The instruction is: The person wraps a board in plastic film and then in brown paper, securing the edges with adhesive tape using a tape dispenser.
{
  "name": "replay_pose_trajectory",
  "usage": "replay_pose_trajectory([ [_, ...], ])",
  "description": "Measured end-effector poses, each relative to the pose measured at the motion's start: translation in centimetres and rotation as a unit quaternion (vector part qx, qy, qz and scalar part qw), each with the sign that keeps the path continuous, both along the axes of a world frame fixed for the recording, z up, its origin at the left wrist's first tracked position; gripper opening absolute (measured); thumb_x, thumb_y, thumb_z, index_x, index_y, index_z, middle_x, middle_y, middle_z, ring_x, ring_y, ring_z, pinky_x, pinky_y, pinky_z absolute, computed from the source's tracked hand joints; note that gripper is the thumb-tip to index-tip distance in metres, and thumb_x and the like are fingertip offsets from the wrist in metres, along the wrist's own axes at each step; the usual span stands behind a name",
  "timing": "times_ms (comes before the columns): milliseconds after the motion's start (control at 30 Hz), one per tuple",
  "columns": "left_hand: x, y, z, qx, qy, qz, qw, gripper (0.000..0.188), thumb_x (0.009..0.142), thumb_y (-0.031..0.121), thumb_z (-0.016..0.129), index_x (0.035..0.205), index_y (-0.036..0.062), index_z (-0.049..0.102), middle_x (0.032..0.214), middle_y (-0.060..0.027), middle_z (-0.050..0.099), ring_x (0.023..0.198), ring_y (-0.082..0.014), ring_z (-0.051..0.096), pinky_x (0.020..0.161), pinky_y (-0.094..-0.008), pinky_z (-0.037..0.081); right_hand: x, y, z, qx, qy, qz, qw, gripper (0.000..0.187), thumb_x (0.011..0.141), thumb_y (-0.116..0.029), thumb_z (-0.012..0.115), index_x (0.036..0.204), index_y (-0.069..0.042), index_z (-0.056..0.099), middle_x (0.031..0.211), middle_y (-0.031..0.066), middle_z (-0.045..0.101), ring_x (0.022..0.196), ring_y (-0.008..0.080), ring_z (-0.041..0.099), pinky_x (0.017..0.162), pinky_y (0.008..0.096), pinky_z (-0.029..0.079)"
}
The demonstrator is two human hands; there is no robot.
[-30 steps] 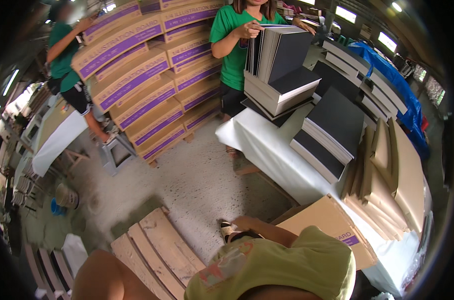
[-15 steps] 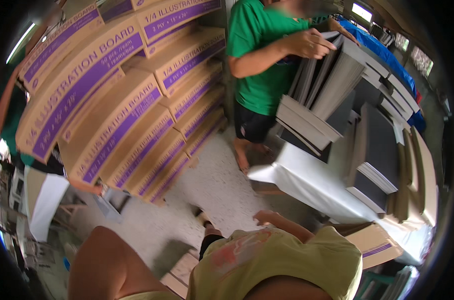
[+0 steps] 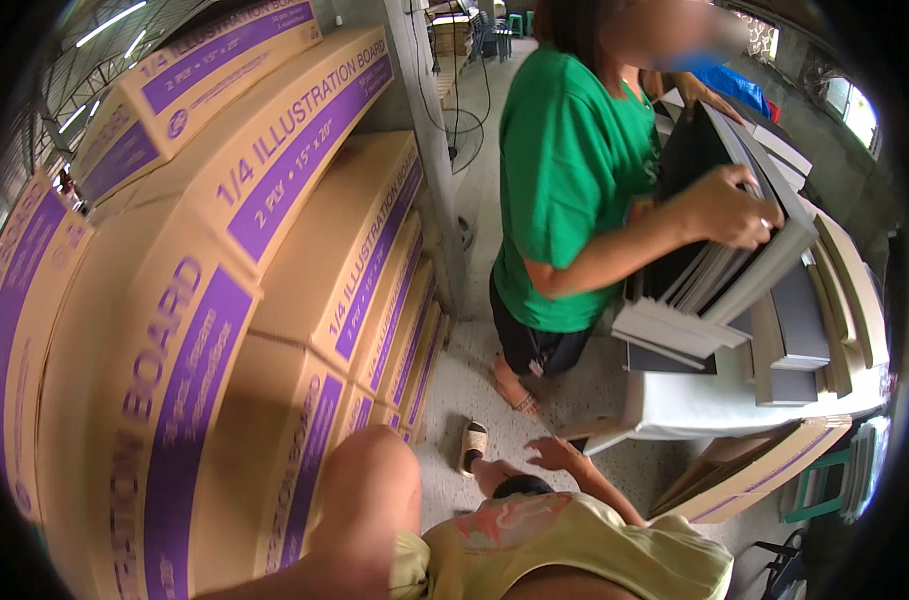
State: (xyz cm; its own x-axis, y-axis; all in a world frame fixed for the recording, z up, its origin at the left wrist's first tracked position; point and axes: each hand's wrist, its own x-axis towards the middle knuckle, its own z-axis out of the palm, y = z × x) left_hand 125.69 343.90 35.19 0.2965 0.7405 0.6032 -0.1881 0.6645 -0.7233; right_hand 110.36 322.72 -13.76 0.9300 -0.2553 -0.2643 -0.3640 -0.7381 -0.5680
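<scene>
My right hand (image 3: 552,453) hangs low in front of me, fingers apart and nothing in them. It is nearest to the near corner of a table with a white cover (image 3: 664,400), not gripping it. My left arm (image 3: 369,500) is bent, its elbow up beside the stacked cardboard cartons (image 3: 299,190); the left hand lies outside the picture. Across the table corner, a person in a green shirt (image 3: 579,190) handles upright dark-faced boards (image 3: 774,200) with both hands. Below those boards sits a bundle of pale-edged boards (image 3: 679,335).
Tall cartons with purple bands fill the left side, ending at a grey post (image 3: 429,130). More boards (image 3: 849,300) stand along the table's right. An open flat carton (image 3: 744,475) leans below the table near a green stool (image 3: 819,490). A wire fan (image 3: 461,140) stands farther back.
My view has swung left and come closer to the cartons. The person in green has shifted their near hand lower over the boards. My right hand remains low with its fingers spread.
</scene>
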Motion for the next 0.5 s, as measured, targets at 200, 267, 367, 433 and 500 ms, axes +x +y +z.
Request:
replay_pose_trajectory([
  [200, 10.3, -14.4, -3.5, 0.278, 0.073, -0.052, 0.956, 0.041, 0.088, 0.046, 0.044, 0.101, 0.0073, 0.051, 0.105, -0.0081, 0.052, 0.089, -0.0215, 0.05, 0.074, -0.0346, 0.042, 4.9, -2.6, -2.8, 0.103, 0.148, -0.101, 0.978, 0.044, 0.073, -0.034, 0.065, 0.111, -0.011, 0.057, 0.105, 0.0182, 0.061, 0.101, 0.0328, 0.057, 0.086, 0.0417, 0.045],
  [267, 15.2, -20.3, -6.1, 0.389, -0.04, -0.041, 0.92, 0.041, 0.09, 0.046, 0.041, 0.091, 0.0072, 0.053, 0.097, -0.0075, 0.053, 0.078, -0.0193, 0.051, 0.061, -0.0307, 0.041, 5.6, -5.2, -2.4, 0.115, 0.161, -0.14, 0.97, 0.044, 0.073, -0.034, 0.065, 0.111, -0.011, 0.057, 0.105, 0.0183, 0.06, 0.101, 0.0329, 0.057, 0.086, 0.0417, 0.045],
  [367, 19.3, -24.6, -8.0, 0.535, -0.142, 0.0, 0.832, 0.049, 0.092, 0.047, 0.039, 0.071, 0.0054, 0.055, 0.073, -0.0056, 0.054, 0.057, -0.017, 0.049, 0.05, -0.0275, 0.036, 8.1, -9.7, -0.4, 0.094, 0.145, -0.144, 0.974, 0.044, 0.073, -0.034, 0.065, 0.111, -0.011, 0.057, 0.105, 0.0184, 0.06, 0.101, 0.033, 0.056, 0.086, 0.0418, 0.045],
  [433, 20.6, -27.1, -7.3, 0.505, -0.197, 0.003, 0.841, 0.051, 0.091, 0.046, 0.043, 0.063, 0.0049, 0.055, 0.06, -0.0036, 0.052, 0.049, -0.0166, 0.046, 0.048, -0.0281, 0.034, 9.0, -13.8, 2.4, 0.058, 0.12, -0.16, 0.978, 0.044, 0.073, -0.034, 0.065, 0.111, -0.011, 0.057, 0.105, 0.0185, 0.06, 0.101, 0.033, 0.056, 0.086, 0.0418, 0.045],
  [500, 21.9, -29.7, -7.2, 0.456, -0.244, -0.017, 0.856, 0.049, 0.089, 0.046, 0.048, 0.063, 0.0043, 0.056, 0.058, -0.004, 0.052, 0.048, -0.0163, 0.047, 0.047, -0.0291, 0.032, 10.5, -18.7, 6.3, 0.02, 0.091, -0.179, 0.98, 0.044, 0.073, -0.033, 0.065, 0.111, -0.011, 0.057, 0.105, 0.0185, 0.06, 0.101, 0.0331, 0.056, 0.086, 0.0418, 0.045],
])
